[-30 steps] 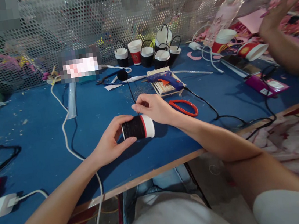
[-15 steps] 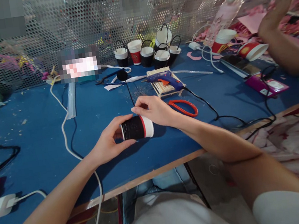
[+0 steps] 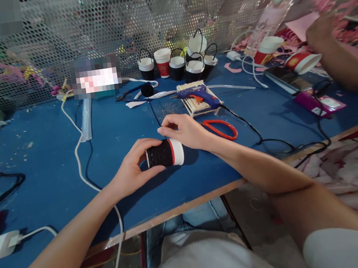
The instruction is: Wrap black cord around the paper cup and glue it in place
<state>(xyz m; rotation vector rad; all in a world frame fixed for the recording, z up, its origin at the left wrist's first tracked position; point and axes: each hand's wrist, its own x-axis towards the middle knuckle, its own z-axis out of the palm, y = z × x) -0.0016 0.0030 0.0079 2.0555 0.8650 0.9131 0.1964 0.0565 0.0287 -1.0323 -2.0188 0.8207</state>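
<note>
My left hand is closed around a paper cup lying on its side, its white rim end pointing right. Black wrapping covers most of the cup, with a thin red band showing beside the white part. Just above the cup, my right hand pinches a thin black cord. That cord runs away over the table to a small round black bundle. The fingertips hide the cord's near end, and I cannot tell whether it touches the cup.
A blue glue gun rests on a stick rack, near red-handled scissors. Several black-wrapped cups with handles stand by the mesh panel. A white cable crosses the left side. Another person's arm reaches in at right.
Both my hands, the cup and the cord stay almost where they were. At the right, the other person's hand has come down towards the tipped red cup.
</note>
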